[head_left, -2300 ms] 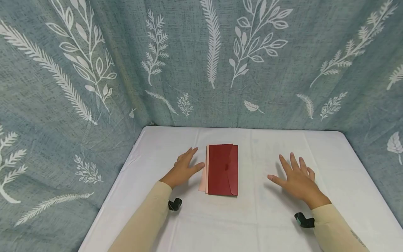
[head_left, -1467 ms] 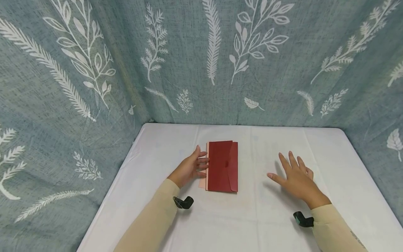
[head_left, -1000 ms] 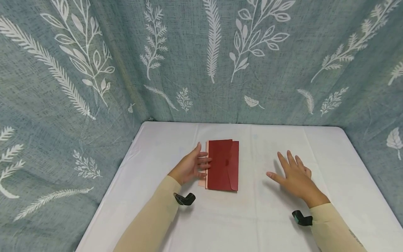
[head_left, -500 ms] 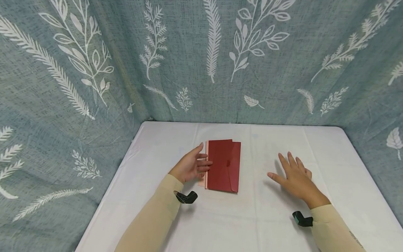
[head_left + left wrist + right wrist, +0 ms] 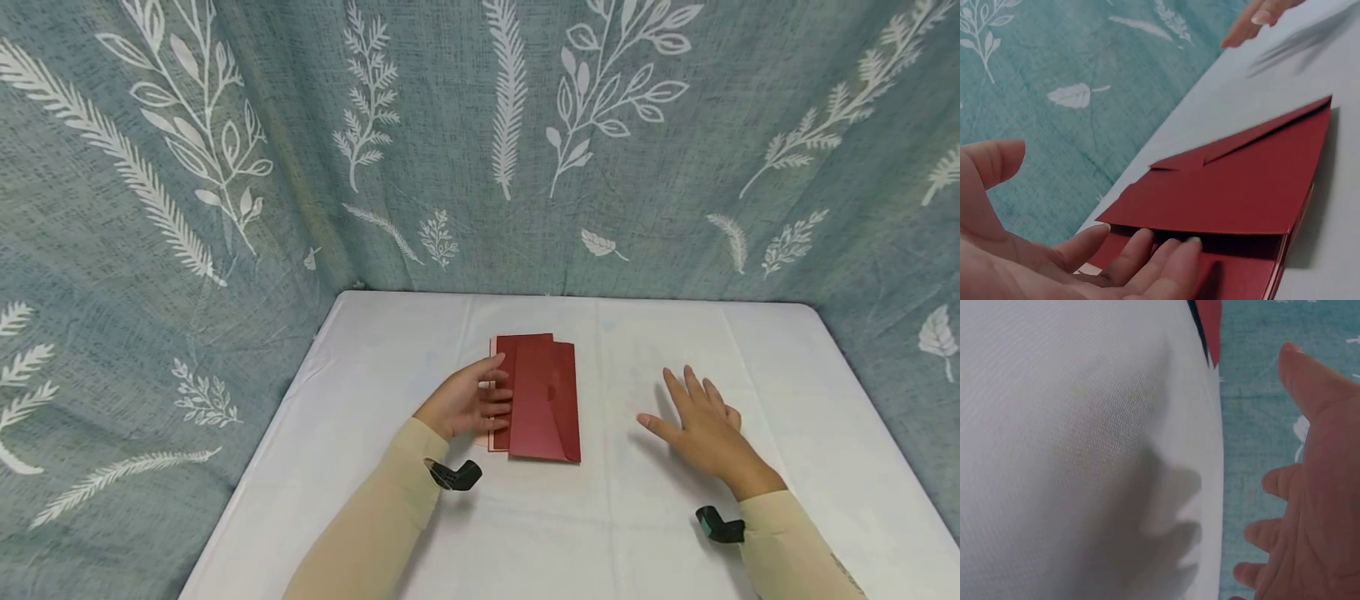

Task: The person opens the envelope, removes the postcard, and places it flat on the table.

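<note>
In the head view a red envelope (image 5: pixel 543 408) with a pointed flap lies on top of another red envelope (image 5: pixel 505 347), shifted to its right. A pale pink edge (image 5: pixel 481 440) shows under the stack's left side. My left hand (image 5: pixel 468 404) is at that side, its loosely bent fingertips at the top envelope's left edge. In the left wrist view that top envelope (image 5: pixel 1210 194) has its near edge raised slightly, leaving a dark gap above the lower envelope (image 5: pixel 1244 265). My right hand (image 5: pixel 705 433) hovers to the right with fingers spread, holding nothing.
A white cloth covers the table (image 5: pixel 600 533). Blue-green curtains (image 5: pixel 450 133) with white leaf prints hang behind and at both sides. A small black device is worn at each wrist. The right wrist view catches a corner of red (image 5: pixel 1211 325) at its top.
My left hand has turned palm inward and moved right against the stack. The top envelope has slid right and slightly nearer, uncovering more of the lower red one. My right hand has hardly moved.
</note>
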`<control>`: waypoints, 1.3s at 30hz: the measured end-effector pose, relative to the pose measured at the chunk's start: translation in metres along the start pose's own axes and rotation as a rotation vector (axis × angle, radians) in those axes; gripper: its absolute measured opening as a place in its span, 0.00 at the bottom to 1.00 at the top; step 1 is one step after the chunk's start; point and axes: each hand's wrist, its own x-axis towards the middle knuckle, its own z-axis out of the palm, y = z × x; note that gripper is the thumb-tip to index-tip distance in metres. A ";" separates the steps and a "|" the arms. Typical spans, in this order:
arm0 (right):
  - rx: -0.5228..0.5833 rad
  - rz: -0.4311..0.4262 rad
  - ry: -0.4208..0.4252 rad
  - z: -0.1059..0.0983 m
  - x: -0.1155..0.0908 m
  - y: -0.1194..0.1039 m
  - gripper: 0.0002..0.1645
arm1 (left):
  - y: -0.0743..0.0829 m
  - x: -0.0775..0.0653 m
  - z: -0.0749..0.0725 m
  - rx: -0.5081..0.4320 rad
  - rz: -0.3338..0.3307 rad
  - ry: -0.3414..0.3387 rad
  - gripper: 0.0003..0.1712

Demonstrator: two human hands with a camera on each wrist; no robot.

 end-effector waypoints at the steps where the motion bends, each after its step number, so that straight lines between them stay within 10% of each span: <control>1: 0.001 0.001 0.000 0.000 0.000 0.000 0.65 | 0.000 0.000 0.001 -0.002 0.005 -0.007 0.45; 22: 0.005 -0.003 0.003 0.004 0.000 0.006 0.64 | -0.021 0.015 0.031 0.328 0.151 0.151 0.36; 39: 0.009 -0.022 0.012 0.013 -0.004 0.003 0.63 | -0.030 0.003 0.040 0.286 0.208 0.029 0.28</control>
